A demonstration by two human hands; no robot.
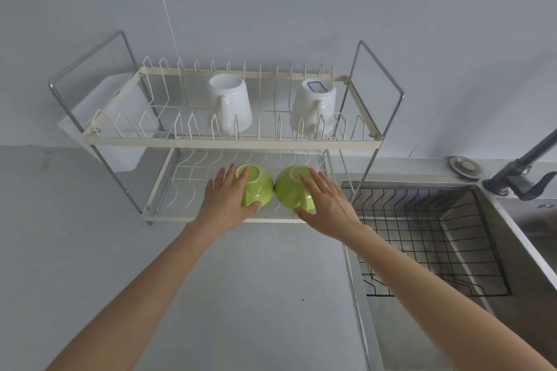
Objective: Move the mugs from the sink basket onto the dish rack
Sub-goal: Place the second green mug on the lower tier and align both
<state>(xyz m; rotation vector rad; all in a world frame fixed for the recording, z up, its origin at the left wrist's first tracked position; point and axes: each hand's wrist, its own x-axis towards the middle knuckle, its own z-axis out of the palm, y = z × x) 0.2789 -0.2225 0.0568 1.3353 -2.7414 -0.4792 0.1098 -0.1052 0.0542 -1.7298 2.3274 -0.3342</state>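
**Four mugs on the rack, basket bare**

The task looks all but finished. Two white mugs, one left [230, 105] and one right [313, 108], stand upside down on the upper tier of the dish rack [229, 141]. Two green mugs sit upside down, touching each other, on the lower tier: the left hand [226, 205] lies on the left green mug [256, 187] with fingers spread over its base and thumb under its near side, and the right hand [324, 205] rests likewise on the right green mug [289, 190]. Whether either hand grips or only steadies, I cannot tell. The sink basket [428, 238], to the right, shows no mugs, so only letting go seems left.

The rack stands on a pale grey counter [256, 295] against a plain grey wall [271, 9]. A white tub [114, 117] hangs at the rack's left end. A dark faucet [521, 178] rises at the far right of the steel sink [494, 226].
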